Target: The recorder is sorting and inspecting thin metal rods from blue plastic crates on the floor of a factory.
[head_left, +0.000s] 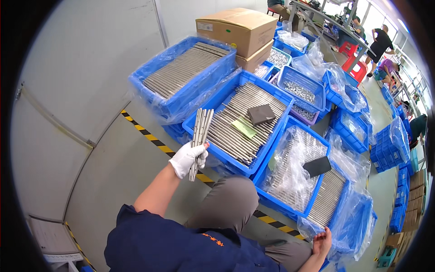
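My left hand (188, 159), in a white glove, is closed round a bundle of thin metal rods (203, 127) held nearly upright. Just right of it, a blue bin (248, 170) is filled with rows of similar rods (229, 129); a dark block (261, 114) and a green slip of paper (244, 128) lie on them. My bare right hand (321, 245) is at the lower right, fingers curled on the edge of a clear plastic liner (311, 227). Beside that liner, more rods (329, 197) fill another bin.
A plastic-lined bin of rods (181, 70) stands far left beside stacked cardboard boxes (235, 31). A film-covered bin (290, 211) has a dark flat object (317, 167) on top. Baskets of small metal parts (299, 90) stand behind. Striped tape (156, 141) marks the floor; people are farther back.
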The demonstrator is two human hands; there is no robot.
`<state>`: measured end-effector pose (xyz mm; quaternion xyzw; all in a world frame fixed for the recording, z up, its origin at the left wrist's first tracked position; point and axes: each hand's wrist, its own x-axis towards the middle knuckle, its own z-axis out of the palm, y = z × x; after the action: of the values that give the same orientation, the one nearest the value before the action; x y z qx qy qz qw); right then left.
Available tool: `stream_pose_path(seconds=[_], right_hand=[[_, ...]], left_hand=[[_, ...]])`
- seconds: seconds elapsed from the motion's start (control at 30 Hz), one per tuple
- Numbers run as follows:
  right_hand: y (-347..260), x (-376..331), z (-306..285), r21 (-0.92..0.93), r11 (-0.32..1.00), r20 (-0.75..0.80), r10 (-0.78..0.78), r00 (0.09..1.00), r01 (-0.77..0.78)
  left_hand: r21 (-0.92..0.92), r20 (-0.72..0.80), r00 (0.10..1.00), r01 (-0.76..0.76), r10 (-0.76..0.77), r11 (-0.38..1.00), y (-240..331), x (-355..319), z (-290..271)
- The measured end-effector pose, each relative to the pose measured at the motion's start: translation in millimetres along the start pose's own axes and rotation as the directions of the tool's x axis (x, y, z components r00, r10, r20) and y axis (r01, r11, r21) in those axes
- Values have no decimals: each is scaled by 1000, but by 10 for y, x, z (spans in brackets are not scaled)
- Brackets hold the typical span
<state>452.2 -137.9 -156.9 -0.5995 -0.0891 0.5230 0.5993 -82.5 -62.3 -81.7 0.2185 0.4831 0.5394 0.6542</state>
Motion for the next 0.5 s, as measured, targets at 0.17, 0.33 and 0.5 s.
stream_pose_path(seconds=[0.17, 0.33, 0.5], right_hand=[[14, -83, -24, 21, 1000, 37, -1, 999, 0], [-22, -156, 101, 141, 989, 77, -43, 996, 31], [-23, -419, 521, 46, 980, 203, -197, 959, 192]], left_hand=[[-403, 278, 960, 150, -36, 903, -201, 51, -30], [-355, 457, 889, 189, -6, 916, -365, 137, 273], [-212, 512, 858, 177, -45, 961, -434, 54, 622]])
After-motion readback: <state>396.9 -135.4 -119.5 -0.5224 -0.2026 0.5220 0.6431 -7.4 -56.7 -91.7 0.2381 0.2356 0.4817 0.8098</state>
